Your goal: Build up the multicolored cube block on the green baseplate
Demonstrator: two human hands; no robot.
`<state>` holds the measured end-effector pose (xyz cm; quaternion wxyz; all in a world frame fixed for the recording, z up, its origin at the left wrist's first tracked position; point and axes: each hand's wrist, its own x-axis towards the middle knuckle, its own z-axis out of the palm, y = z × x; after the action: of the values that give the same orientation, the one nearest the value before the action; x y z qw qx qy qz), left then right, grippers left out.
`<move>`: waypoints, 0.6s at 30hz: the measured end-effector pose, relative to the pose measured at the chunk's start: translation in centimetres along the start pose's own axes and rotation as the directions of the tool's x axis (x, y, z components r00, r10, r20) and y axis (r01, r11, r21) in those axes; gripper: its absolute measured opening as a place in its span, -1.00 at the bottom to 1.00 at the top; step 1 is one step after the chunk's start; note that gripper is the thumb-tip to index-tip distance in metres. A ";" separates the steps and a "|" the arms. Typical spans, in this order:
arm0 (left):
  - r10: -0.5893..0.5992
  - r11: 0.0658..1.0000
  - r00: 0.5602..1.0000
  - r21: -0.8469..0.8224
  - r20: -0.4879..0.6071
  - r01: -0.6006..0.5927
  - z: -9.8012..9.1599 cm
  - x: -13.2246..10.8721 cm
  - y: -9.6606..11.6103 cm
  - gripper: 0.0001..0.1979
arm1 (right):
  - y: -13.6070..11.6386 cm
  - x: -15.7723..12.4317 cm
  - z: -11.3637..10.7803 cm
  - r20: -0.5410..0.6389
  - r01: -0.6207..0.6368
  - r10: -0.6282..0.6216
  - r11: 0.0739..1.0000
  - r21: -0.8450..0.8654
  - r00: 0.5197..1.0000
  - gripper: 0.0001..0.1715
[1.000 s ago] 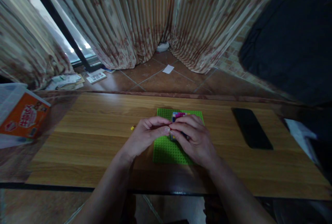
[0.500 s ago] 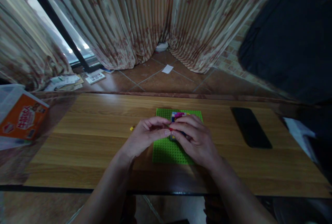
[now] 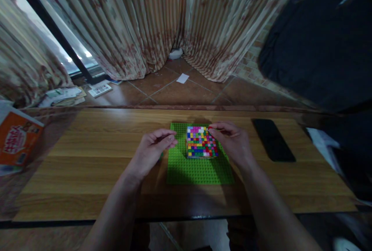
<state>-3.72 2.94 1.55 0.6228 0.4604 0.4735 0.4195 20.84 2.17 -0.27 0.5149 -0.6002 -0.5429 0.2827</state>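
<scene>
A green studded baseplate (image 3: 200, 173) lies on the wooden table. On its upper middle stands a block built of many small coloured bricks (image 3: 201, 142). My right hand (image 3: 232, 140) is at the block's far right corner, thumb and fingers pinched beside a red brick; whether that brick is held is too small to tell. Left of the block, over the baseplate's left edge, my left hand (image 3: 154, 148) has its thumb and fingertips pressed together, and what they hold, if anything, is hidden. A small green piece is partly visible beside the left wrist.
A black phone (image 3: 273, 140) lies on the table (image 3: 87, 165) to the right. An orange-labelled container (image 3: 17, 138) stands off the left end. Beyond the far edge are papers (image 3: 62, 97), a white card (image 3: 183, 78) and curtains (image 3: 124, 26).
My hands have moved apart, uncovering the brick block. My right hand is now at its far right corner and my left hand is off to the left. The view has shifted slightly.
</scene>
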 end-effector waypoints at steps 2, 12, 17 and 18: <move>-0.002 1.000 1.000 0.007 -0.027 0.003 -0.1 0.0 0.0 -0.67 | 0.2 0.1 0.2 0.008 -0.027 0.027 1.000 0.011 1.000 -0.81; 0.008 1.000 0.999 0.023 -0.033 -0.008 -0.2 -0.1 0.0 -0.70 | 0.6 0.4 0.4 0.061 -0.040 0.039 0.999 0.021 0.997 -0.79; 0.003 1.000 0.999 0.015 -0.043 -0.002 -0.1 -0.1 0.2 -0.71 | 0.2 0.4 0.5 0.088 -0.103 0.098 0.993 0.059 0.991 -0.78; 0.002 1.000 0.999 0.014 -0.041 -0.001 -0.1 -0.1 0.2 -0.71 | 0.1 0.3 0.5 0.091 -0.129 0.121 0.988 0.080 0.988 -0.78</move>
<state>-3.86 2.90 1.79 0.6093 0.4564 0.4888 0.4260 20.50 2.65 -0.42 0.4976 -0.5976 -0.5132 0.3632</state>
